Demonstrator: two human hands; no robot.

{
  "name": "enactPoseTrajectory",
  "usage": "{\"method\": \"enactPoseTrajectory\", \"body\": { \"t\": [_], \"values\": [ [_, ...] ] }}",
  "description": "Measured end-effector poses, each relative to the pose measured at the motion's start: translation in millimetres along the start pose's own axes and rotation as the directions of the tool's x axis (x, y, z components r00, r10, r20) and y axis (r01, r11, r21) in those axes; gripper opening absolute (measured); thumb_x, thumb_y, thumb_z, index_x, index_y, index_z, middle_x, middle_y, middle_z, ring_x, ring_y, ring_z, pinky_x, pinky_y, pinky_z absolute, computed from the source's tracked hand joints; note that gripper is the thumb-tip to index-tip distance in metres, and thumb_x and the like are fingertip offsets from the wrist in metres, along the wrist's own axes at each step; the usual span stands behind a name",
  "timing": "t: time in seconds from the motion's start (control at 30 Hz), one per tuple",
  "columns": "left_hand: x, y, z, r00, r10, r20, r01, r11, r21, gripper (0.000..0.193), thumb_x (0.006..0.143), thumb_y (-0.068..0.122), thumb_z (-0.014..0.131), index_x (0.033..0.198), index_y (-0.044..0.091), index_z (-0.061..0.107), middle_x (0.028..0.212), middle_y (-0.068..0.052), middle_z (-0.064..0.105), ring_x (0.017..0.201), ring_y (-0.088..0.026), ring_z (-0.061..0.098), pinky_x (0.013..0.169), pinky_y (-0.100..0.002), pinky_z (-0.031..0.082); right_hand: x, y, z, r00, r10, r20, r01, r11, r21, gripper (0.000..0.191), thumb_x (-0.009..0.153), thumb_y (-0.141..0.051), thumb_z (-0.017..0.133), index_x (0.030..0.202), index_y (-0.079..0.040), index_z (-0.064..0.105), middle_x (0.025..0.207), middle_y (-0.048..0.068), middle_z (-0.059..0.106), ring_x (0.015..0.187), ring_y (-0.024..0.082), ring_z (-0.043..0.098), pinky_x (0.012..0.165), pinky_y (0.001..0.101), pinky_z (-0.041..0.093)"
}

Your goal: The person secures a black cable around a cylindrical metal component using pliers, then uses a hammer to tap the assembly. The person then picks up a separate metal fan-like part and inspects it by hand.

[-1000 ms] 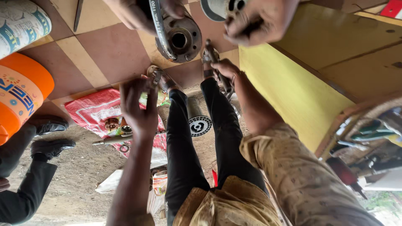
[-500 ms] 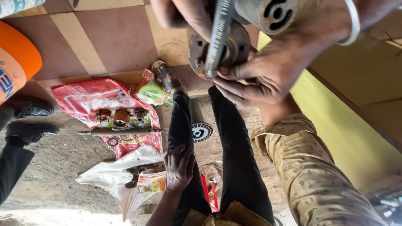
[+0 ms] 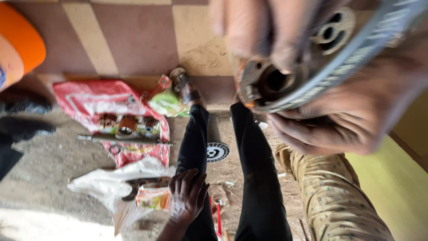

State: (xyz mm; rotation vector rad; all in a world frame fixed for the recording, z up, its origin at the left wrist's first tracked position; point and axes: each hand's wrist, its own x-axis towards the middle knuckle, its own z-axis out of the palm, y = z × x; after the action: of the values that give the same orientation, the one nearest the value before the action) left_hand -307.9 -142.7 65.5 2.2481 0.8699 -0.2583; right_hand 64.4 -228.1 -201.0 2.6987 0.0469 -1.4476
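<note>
The picture looks turned upside down, so my hands come in from the top. Both are blurred and very close. My right hand [image 3: 254, 31] grips a round metal hub [image 3: 272, 82] with a dark centre hole. My left hand [image 3: 403, 62] holds the same hub at its far side, where a toothed grey belt [image 3: 356, 58] runs across it. A co-worker's hand [image 3: 339, 127], on an arm in a patterned tan sleeve [image 3: 339, 196], cups the hub from below. That person sits in black trousers [image 3: 254, 178], the other hand [image 3: 187, 196] resting on a knee.
A red sack [image 3: 111, 100] on the dirt floor carries small metal parts [image 3: 129, 125] and a long steel rod [image 3: 120, 140]. A white bag [image 3: 102, 185], a round vented disc [image 3: 217, 151], an orange container [image 3: 20, 49] and someone's dark shoes [image 3: 22, 116] lie around. A yellow board [image 3: 401, 187] stands right.
The hub and the hands on it have come much nearer the camera and fill the upper right. The co-worker's hand stays on the knee.
</note>
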Motion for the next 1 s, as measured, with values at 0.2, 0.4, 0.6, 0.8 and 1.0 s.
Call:
{"method": "enactPoseTrajectory", "body": {
  "t": [0.2,0.4,0.6,0.8,1.0],
  "values": [
    [-9,-13,10,1.000,-0.005,0.017,0.005,1.000,0.020,0.041,0.086,0.027,0.077,0.123,0.011,0.066,0.128,-0.013,0.060,0.119,-0.032,0.057,0.103,-0.054,0.039,-1,-3,28,0.996,-0.091,-0.025,0.091,0.996,0.011,0.023,0.101,-0.021,0.068,0.118,-0.005,0.066,0.101,0.009,0.073,0.089,0.018,0.070,0.076,0.0303,0.055],
    [-17,4,5,0.999,0.031,-0.016,-0.031,0.999,-0.022,0.045,0.083,0.024,0.077,0.124,0.010,0.065,0.130,-0.014,0.058,0.121,-0.036,0.055,0.106,-0.056,0.037,-75,-24,6,0.920,-0.374,-0.119,0.392,0.890,0.233,0.024,0.101,-0.020,0.069,0.120,-0.005,0.068,0.106,0.010,0.076,0.095,0.019,0.073,0.081,0.0302,0.056],
    [-16,22,-46,0.996,-0.029,-0.085,0.025,0.998,-0.050,0.043,0.084,0.027,0.074,0.122,0.009,0.067,0.131,-0.016,0.058,0.119,-0.038,0.055,0.103,-0.056,0.040,-282,-11,-49,0.880,-0.472,-0.049,0.442,0.779,0.445,0.020,0.099,-0.021,0.067,0.114,-0.008,0.070,0.093,0.007,0.077,0.085,0.021,0.074,0.076,0.0344,0.058],
    [-50,26,-125,0.950,-0.226,-0.214,0.203,0.971,-0.124,0.040,0.091,0.029,0.071,0.126,0.009,0.067,0.129,-0.018,0.061,0.119,-0.039,0.056,0.101,-0.055,0.043,-404,-52,-170,0.357,-0.906,-0.228,0.847,0.417,-0.330,0.023,0.097,-0.011,0.066,0.120,-0.010,0.068,0.109,0.011,0.074,0.098,0.029,0.071,0.079,0.0390,0.059],
    [-111,-32,-163,0.792,-0.465,-0.396,0.325,0.870,-0.370,0.023,0.095,0.017,0.073,0.115,0.007,0.071,0.119,-0.014,0.067,0.110,-0.036,0.065,0.094,-0.044,0.054,-385,-186,-304,-0.001,-0.992,0.123,0.329,-0.116,-0.937,0.051,0.090,-0.029,0.073,0.136,-0.009,0.067,0.153,0.018,0.052,0.151,0.039,0.041,0.124,0.0598,0.021]
  ]
}}
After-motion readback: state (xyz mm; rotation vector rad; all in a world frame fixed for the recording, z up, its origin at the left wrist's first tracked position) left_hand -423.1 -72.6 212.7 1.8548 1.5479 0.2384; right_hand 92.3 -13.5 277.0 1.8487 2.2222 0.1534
